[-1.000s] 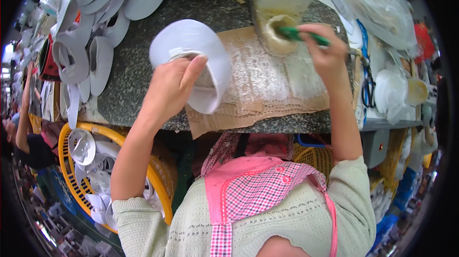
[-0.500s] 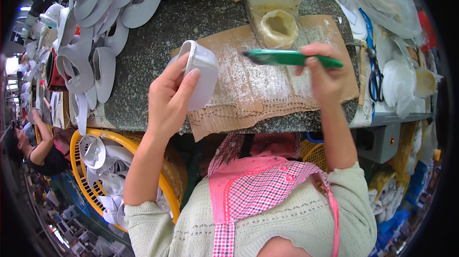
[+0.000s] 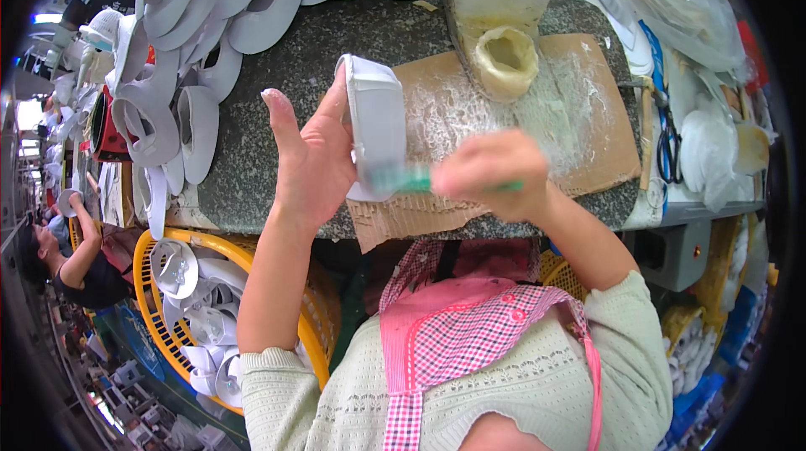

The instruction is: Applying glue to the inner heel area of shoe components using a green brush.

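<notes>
My left hand (image 3: 311,153) holds up a white shoe piece (image 3: 378,119), its fingers tucked into the hollow and its thumb spread away. In my right hand (image 3: 495,174), closed and smeared by motion, is a green-handled brush (image 3: 417,180). The brush's blurred head is against the lower part of the shoe piece. Beneath lies a brown cardboard sheet (image 3: 600,128) streaked with dried white residue. At its far edge stands a translucent plastic container (image 3: 495,6) with a round, crusted opening (image 3: 508,63); what is inside cannot be made out.
White shoe pieces (image 3: 264,19) are piled at the far left of the dark speckled tabletop (image 3: 243,140). A yellow basket (image 3: 323,308) with more shoe pieces stands below on the left. Scissors (image 3: 669,149) and plastic bags (image 3: 672,6) lie right. Another person (image 3: 84,271) sits far left.
My right hand has brought the brush left and down onto the shoe piece. My left hand has turned the piece and moved its thumb off it.
</notes>
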Motion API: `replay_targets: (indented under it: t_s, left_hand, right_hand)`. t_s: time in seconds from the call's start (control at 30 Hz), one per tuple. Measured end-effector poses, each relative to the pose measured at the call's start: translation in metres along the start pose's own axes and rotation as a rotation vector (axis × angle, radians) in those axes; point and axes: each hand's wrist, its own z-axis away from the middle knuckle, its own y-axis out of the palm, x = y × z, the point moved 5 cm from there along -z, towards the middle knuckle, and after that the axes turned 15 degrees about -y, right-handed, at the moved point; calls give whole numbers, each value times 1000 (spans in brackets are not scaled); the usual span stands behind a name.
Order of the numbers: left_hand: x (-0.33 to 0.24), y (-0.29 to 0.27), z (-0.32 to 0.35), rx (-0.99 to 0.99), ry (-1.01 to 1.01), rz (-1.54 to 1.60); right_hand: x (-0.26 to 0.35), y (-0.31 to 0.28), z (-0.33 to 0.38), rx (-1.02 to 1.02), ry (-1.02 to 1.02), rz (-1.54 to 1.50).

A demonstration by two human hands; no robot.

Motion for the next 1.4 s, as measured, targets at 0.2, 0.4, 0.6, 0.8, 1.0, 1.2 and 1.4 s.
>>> replay_targets:
  t_s: [0.2,0.4,0.6,0.8,1.0,1.2,1.4]
  left_hand:
    - [1,4,-2,8,-28,-75]
    - [-1,4,-15,-136,51,-482]
    - [-19,8,46,-559,447,-1299]
    - [26,-81,40,-636,194,-962]
    - [35,-83,26,-486,215,-257]
    - [40,-79,44,-336,156,-60]
    - [58,-77,81,-388,174,44]
  right_hand:
    - [-20,-17,-13,-234,107,-9]
    - [-6,-6,21,-60,284,-103]
    - [4,-22,39,-164,438,14]
    - [21,32,28,-113,207,44]
    - [22,48,37,-67,188,175]
    - [28,8,42,-77,224,394]
    - [62,38,17,103,-49,362]
